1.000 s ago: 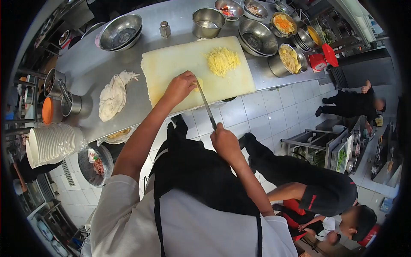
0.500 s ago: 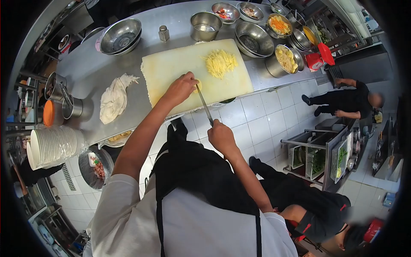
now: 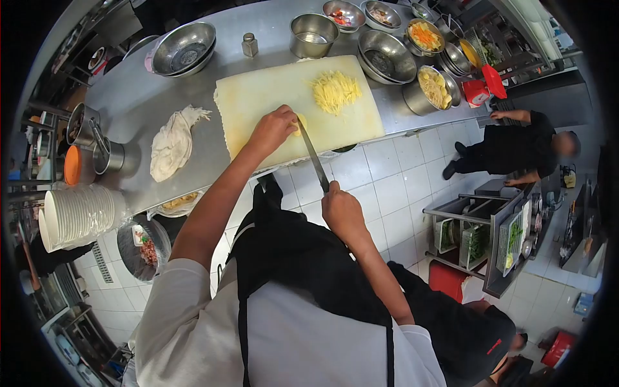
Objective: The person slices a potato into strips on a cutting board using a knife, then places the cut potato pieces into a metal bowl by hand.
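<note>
On the white cutting board (image 3: 258,87), my left hand (image 3: 275,127) has its fingers bent together over a pale yellow piece (image 3: 301,122), pressing it to the board. My right hand (image 3: 343,209) grips the handle of a knife (image 3: 313,155); its blade points away from me, its tip beside the yellow piece and my left fingertips. A heap of thin yellow shreds (image 3: 335,92) lies on the board's right part. Left of the board is a crumpled white cloth (image 3: 175,143).
Behind the board stand a metal pot (image 3: 313,36), a shaker (image 3: 249,44) and metal bowls (image 3: 184,49). More bowls and a red scale (image 3: 477,92) are at the right. Stacked white containers (image 3: 84,216) are at the left. One person (image 3: 509,149) stands far right, another (image 3: 451,322) near my right side.
The knife and my right hand have shifted slightly. My left hand remains on the yellow piece. The person near my right side has moved lower in view, and a red object shows there.
</note>
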Demonstrator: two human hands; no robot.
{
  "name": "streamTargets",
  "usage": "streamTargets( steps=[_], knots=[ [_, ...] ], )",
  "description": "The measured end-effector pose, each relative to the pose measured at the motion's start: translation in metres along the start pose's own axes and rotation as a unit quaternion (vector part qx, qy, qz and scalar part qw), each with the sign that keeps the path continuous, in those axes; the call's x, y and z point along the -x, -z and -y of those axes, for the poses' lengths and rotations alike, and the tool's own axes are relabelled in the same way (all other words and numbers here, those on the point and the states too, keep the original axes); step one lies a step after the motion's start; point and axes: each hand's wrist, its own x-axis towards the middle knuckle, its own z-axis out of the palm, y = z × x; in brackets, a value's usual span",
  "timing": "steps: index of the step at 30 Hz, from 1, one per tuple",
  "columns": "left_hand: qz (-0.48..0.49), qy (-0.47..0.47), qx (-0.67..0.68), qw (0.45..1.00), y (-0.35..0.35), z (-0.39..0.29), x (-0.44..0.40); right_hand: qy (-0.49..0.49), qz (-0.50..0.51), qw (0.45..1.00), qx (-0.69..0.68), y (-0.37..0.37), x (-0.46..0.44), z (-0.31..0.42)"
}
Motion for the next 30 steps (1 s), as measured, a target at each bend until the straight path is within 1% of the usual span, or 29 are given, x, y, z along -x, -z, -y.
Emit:
streamTargets(
  steps=[5, 8, 11, 17, 20, 24, 29, 30],
  knots=[
    [0.009, 0.008, 0.000, 1.000, 0.000, -0.001, 0.000, 0.005, 0.011, 1.000, 0.016, 0.001, 0.004, -0.002],
    [0.002, 0.002, -0.002, 1.000, 0.000, 0.000, -0.001, 0.020, 0.020, 0.999, 0.045, 0.008, 0.004, 0.000],
    [0.013, 0.004, -0.004, 1.000, 0.002, 0.000, -0.002, 0.013, 0.032, 0.997, 0.072, 0.010, -0.001, 0.002],
    [0.021, 0.017, -0.002, 1.000, 0.001, 0.001, -0.002, 0.033, -0.007, 0.997, 0.073, -0.052, -0.043, -0.020],
    [-0.009, 0.000, -0.010, 1.000, -0.001, -0.001, -0.001, 0.028, -0.012, 0.997, 0.068, -0.055, -0.047, -0.021],
    [0.034, 0.007, -0.006, 0.999, 0.001, -0.001, -0.003, 0.054, -0.032, 0.996, 0.071, -0.049, -0.046, -0.022],
    [0.086, -0.006, -0.051, 0.995, 0.004, 0.000, -0.006, 0.043, -0.010, 0.996, 0.080, -0.034, -0.033, -0.016],
    [0.080, -0.003, -0.048, 0.996, 0.004, -0.002, -0.005, 0.045, -0.006, 0.996, 0.083, -0.030, -0.027, -0.016]
  ],
)
